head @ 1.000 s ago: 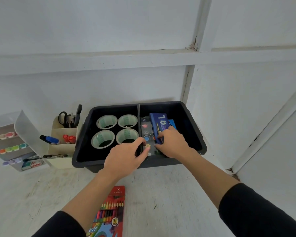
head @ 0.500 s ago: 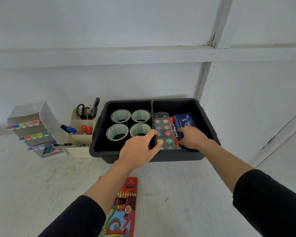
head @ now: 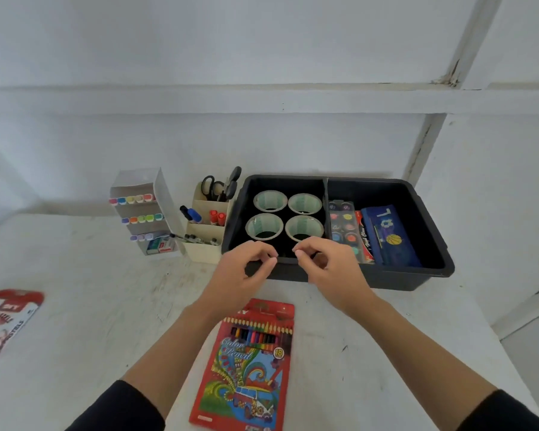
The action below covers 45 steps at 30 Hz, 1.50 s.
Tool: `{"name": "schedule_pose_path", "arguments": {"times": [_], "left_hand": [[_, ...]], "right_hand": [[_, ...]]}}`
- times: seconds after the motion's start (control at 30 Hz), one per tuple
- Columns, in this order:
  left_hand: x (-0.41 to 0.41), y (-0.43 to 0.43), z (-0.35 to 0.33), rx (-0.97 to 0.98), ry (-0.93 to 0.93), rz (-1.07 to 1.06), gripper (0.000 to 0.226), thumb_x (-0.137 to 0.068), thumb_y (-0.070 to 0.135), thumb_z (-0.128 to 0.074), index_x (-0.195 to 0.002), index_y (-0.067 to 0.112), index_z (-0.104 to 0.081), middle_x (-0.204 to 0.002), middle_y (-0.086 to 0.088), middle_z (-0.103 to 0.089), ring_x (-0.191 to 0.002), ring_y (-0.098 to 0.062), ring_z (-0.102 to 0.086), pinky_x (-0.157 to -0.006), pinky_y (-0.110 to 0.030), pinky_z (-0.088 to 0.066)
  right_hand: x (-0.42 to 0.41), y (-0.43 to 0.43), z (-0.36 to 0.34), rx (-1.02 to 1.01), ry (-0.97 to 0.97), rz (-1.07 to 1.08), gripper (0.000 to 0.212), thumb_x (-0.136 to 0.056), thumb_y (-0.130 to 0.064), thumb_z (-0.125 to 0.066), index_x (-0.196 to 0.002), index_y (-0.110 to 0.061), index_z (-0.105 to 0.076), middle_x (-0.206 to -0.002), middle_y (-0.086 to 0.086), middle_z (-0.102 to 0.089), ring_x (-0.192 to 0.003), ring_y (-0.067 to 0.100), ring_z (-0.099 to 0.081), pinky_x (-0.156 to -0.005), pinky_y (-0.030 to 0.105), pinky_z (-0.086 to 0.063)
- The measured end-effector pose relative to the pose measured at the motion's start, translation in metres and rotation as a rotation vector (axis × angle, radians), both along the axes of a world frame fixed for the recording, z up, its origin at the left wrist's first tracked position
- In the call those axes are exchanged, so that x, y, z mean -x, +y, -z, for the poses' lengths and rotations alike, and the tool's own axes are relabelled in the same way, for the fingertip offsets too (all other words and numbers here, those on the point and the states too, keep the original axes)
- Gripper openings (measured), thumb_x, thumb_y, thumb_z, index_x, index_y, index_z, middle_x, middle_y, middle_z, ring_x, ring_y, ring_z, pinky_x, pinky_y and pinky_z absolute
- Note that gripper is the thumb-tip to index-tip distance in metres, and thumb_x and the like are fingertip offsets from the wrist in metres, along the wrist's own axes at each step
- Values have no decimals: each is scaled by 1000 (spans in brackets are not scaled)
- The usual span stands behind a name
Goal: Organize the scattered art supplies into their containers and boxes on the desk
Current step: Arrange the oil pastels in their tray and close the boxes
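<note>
Your left hand (head: 246, 272) and right hand (head: 332, 269) hover at the near rim of the black bin (head: 423, 270), fingers loosely curled, gripping nothing. The pencil box (head: 249, 365) lies flat on the desk (head: 91, 306), on your side of both hands, between your forearms, long axis pointing toward the bin. The left hand is slightly nearer.

Left hand (head: 246, 270), right hand (head: 332, 267): fingers loosely curled, seemingly empty.
</note>
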<state>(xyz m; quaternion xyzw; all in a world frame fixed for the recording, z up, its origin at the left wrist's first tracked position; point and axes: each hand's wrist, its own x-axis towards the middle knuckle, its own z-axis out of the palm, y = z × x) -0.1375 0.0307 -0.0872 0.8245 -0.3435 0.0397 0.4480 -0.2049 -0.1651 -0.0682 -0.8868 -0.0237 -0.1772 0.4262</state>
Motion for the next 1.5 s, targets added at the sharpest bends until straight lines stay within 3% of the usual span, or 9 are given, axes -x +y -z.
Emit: {"name": "schedule_pose_path", "arguments": {"times": [0.1,0.23,0.33,0.47,0.67,1.0,1.1,1.3,1.5], "left_hand": [[7,73,3,-58,53,-154,7,-99,25,-62,-100,28,-68,-83,16,-66,-83,-12,-64,-70,-21,-53],[3,180,13,-82,124,-439,8,-98,26,-63,-93,30,-67,-80,15,-68,-79,-8,-64,-64,-20,-49],[-6,263,31,-226,64,-604,4,-98,30,-61,-98,29,-65,-93,9,-66,-91,-11,-60,-76,-30,-46],[-24,364,60,-572,38,-803,31,-99,35,-58,-123,17,-62,-128,-11,-62,-123,-36,-51,-101,-55,-41],[-31,419,81,-840,123,-723,65,-99,52,-25,-153,19,-40,-160,-8,-37,-147,-39,-31,-112,-62,-24],[-18,355,70,-589,315,-507,52,-108,32,-29,-159,31,-19,-168,8,-12,-155,-19,-4,-122,-49,-4],[-21,350,55,-392,389,-472,53,-105,32,-46,-155,32,-28,-163,3,-29,-150,-21,-21,-121,-55,-17],[-37,385,47,-849,433,-604,102,-74,87,-51,-155,36,-16,-154,-9,-32,-144,-32,-30,-111,-55,-31],[-47,378,46,-638,560,-597,128,-38,97,-67,-139,25,-37,-119,-5,-61,-107,-26,-63,-87,-45,-57]], "right_hand": [[2,46,15,31,62,-88,12,-99,-24,-59,-91,-22,-68,-78,-12,-64,-69,11,-60,-64,28,-51],[-10,104,50,325,228,-126,25,-99,-44,-54,-111,-26,-67,-105,-11,-63,-99,9,-57,-86,34,-51],[-18,145,75,506,294,1,35,-99,-50,-48,-122,-29,-62,-122,-6,-55,-117,17,-49,-97,42,-44],[-20,197,101,557,326,248,33,-96,-46,-49,-122,-28,-59,-127,1,-49,-121,26,-46,-100,48,-37],[-28,229,109,453,371,305,30,-98,-36,-48,-123,-22,-57,-133,4,-46,-128,28,-40,-113,47,-28],[-61,315,103,210,243,202,19,-94,-23,-60,-113,-19,-64,-122,-1,-53,-119,20,-47,-109,42,-35],[-63,317,88,163,211,183,19,-94,-22,-61,-113,-17,-64,-114,-1,-59,-108,18,-52,-96,35,-44],[-31,284,72,572,599,329,64,-81,-63,-52,-137,-33,-43,-138,2,-42,-131,29,-37,-104,52,-36],[-23,259,63,541,806,388,106,-68,-86,-59,-148,-32,-17,-140,11,-33,-130,35,-36,-95,51,-48]]}}
